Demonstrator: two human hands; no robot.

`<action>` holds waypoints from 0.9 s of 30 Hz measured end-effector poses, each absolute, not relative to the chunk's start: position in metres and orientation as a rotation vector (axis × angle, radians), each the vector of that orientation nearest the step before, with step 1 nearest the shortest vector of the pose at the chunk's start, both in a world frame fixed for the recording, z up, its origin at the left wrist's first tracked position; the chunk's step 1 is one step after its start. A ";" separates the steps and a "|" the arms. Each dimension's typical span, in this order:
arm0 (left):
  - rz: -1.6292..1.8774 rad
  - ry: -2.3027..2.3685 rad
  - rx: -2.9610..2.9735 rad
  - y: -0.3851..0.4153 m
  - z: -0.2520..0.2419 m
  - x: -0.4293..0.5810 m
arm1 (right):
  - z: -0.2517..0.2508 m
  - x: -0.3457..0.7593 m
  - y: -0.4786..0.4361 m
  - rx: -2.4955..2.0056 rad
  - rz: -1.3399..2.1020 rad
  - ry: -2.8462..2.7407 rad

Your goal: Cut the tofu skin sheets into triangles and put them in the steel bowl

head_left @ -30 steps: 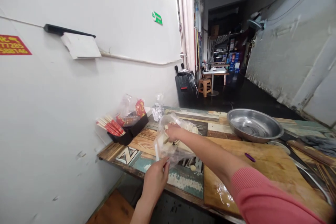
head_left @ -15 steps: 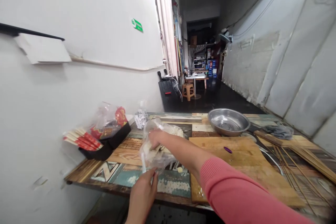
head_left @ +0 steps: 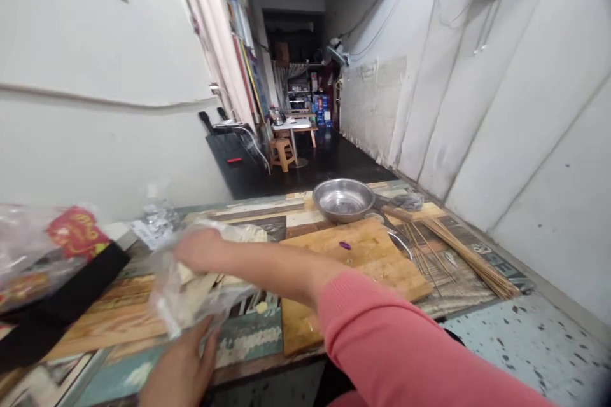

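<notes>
A clear plastic bag (head_left: pixel 165 305) lies on the table with pale, flat sheets (head_left: pixel 200 289) inside; their kind I cannot make out. My right hand (head_left: pixel 200 249) reaches across into the bag's mouth, above the sheets. It is blurred, and its fingers are hidden. At the table's near edge, my left hand (head_left: pixel 184 362) pinches the bag's near rim between thumb and fingers. A small pale yellow piece (head_left: pixel 261 307) lies just right of the bag. The wooden cutting board (head_left: pixel 363 267) sits under my right forearm, with a small purple object (head_left: pixel 344 245) on it.
Behind the board stands a steel bowl (head_left: pixel 344 199). Bamboo skewers (head_left: pixel 470 261) lie to the right, near a wooden handle (head_left: pixel 398 213) and a grey crumpled bundle (head_left: pixel 405 201). A black box (head_left: pixel 71 305) with packets is at left, beside a crumpled clear plastic wrapper (head_left: pixel 155 226).
My view has turned right and moved closer, so the table's things appear further left. My right hand stays in the bag and my left hand stays at its near rim.
</notes>
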State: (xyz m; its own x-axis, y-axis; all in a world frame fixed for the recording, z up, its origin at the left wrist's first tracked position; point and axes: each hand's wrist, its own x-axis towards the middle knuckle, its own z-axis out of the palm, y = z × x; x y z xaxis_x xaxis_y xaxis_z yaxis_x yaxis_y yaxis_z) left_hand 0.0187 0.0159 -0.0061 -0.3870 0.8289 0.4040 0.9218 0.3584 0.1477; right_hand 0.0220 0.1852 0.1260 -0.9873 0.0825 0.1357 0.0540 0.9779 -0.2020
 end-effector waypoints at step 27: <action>-0.294 -2.166 -2.258 0.254 0.020 0.182 | 0.008 0.310 0.322 -0.895 0.288 -2.812</action>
State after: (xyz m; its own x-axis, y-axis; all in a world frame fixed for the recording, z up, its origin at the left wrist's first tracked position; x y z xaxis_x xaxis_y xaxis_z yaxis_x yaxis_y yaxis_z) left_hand 0.1825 0.2537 0.0201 0.0324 0.9905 0.1337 0.9903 -0.0500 0.1299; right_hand 0.3104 0.3220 0.0078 -0.8035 0.5854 0.1084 0.5513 0.8002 -0.2361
